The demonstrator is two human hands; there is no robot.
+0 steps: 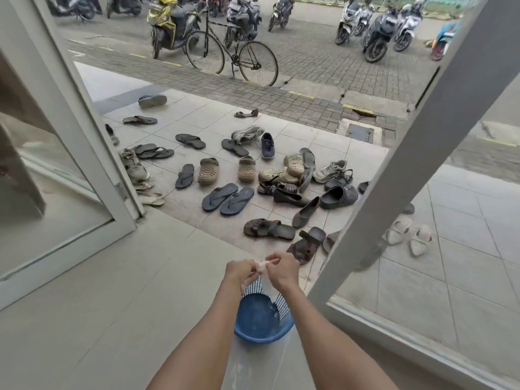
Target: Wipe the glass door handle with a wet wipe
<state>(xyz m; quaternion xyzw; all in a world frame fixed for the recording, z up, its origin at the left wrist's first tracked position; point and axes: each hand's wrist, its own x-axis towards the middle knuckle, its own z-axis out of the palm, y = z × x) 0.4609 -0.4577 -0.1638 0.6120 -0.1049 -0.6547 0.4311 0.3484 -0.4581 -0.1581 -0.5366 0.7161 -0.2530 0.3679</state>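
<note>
While both hands [263, 270] pinch wipe [263, 265] | blue basket [260, 327] below

Both hands [263, 270] pinching wet wipe [263, 265]

The light is soft, even daylight that comes from outside through the open doorway. Shadows under the sandals [228, 199] are weak and diffuse. The glass door [439, 249] on the right shows pale reflections. The wide lens bends the door frames [84, 114] strongly at the edges. The picture is slightly soft everywhere.
</note>
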